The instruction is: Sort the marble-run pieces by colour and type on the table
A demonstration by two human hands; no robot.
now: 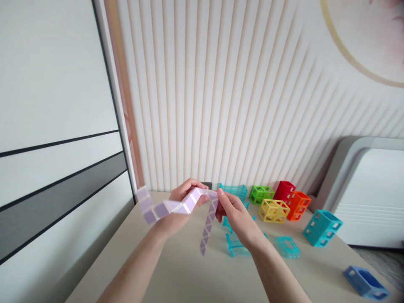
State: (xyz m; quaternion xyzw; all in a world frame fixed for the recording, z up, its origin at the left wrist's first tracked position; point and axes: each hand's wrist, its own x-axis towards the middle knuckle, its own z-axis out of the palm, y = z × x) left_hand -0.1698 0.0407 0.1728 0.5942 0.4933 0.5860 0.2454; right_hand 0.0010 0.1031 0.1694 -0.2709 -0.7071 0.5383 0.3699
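A purple and white snake puzzle [191,201] is held up above the table between both hands. My left hand [183,191] is closed around its middle, with the fingers partly behind it. My right hand [232,208] pinches it near a bend between thumb and fingers. From that bend one straight stretch hangs down toward the tabletop. The other part zigzags out to the left, past my left wrist, and its far end is blurred.
On the beige table [176,269], translucent teal pieces [238,244] lie beyond and beneath my right hand. Green [261,194], red [284,191], yellow [274,210], orange [298,205] and teal [322,227] open-frame blocks stand at the right. A blue block [366,282] lies near the right edge. A ribbed wall rises behind.
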